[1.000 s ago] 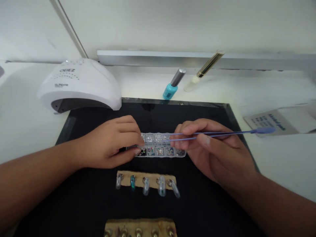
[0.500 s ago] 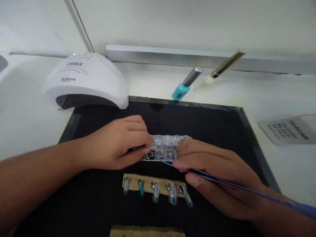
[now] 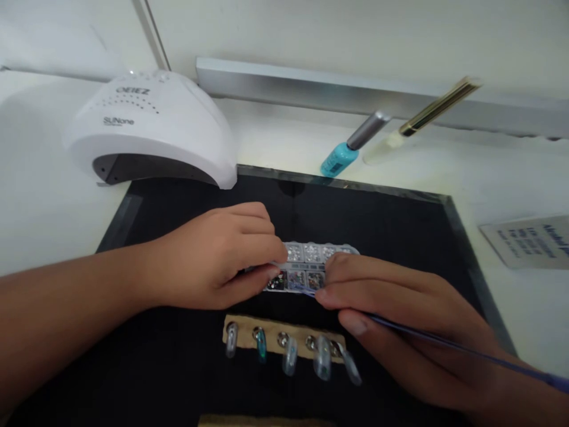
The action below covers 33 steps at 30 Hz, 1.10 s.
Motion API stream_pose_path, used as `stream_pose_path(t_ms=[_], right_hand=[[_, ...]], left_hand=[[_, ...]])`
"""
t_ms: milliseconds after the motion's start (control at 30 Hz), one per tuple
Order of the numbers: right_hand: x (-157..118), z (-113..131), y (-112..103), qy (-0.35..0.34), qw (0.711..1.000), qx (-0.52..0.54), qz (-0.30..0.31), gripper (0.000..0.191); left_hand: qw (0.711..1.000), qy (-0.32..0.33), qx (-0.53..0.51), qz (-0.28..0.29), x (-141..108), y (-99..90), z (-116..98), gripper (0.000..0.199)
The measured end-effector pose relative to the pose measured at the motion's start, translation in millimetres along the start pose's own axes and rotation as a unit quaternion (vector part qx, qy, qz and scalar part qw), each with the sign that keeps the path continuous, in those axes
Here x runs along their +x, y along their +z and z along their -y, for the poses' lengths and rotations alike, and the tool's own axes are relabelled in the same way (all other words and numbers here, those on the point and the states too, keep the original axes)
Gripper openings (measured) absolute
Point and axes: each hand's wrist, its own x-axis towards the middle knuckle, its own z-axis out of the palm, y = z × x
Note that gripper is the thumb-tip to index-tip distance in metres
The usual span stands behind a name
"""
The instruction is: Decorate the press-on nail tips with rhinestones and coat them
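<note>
A clear compartment case of rhinestones [image 3: 312, 253] lies on the black mat. My left hand [image 3: 226, 258] grips the case's left end between thumb and fingers. In my right hand [image 3: 400, 320] are thin blue-purple tweezers [image 3: 435, 338], their tips at the front row of compartments. Whether a stone sits between the tips is too small to tell. The right-hand fingers cover the case's right end. Nearer to me, several false nail tips [image 3: 323, 359], clear, glittery and one teal [image 3: 261, 345], are fixed along a tan strip [image 3: 271, 338].
A white nail lamp [image 3: 155, 130] stands at the back left. A turquoise polish bottle [image 3: 340, 160] and a gold-capped bottle [image 3: 440, 107] stand behind the mat [image 3: 293, 201]. An alcohol pad packet [image 3: 528, 240] lies at right. Another tan strip [image 3: 262, 421] shows at the bottom edge.
The tweezers' two arms, visibly apart before, now look pressed together. The view has shifted a little, moving the case and strip slightly right in the picture. My left hand keeps its grip.
</note>
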Motion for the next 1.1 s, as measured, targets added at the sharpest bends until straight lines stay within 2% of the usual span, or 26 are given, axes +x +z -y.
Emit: stream_pose_path(t_ms=[333, 733, 1100], right_hand=[[1.5, 1.4, 1.0, 0.0, 1.0, -0.004, 0.004, 0.022], [2.6, 9.7, 0.5, 0.006, 0.998, -0.049, 0.047, 0.015], [1.6, 10.0, 2.6, 0.003, 0.998, -0.055, 0.033, 0.012]], left_hand=[[1.0, 0.004, 0.004, -0.002, 2.1, -0.1, -1.6, 0.013], [1.0, 0.009, 0.023, 0.005, 2.5, 0.5, -3.9, 0.017], [1.0, 0.009, 0.013, 0.009, -0.1, 2.9, -0.8, 0.012]])
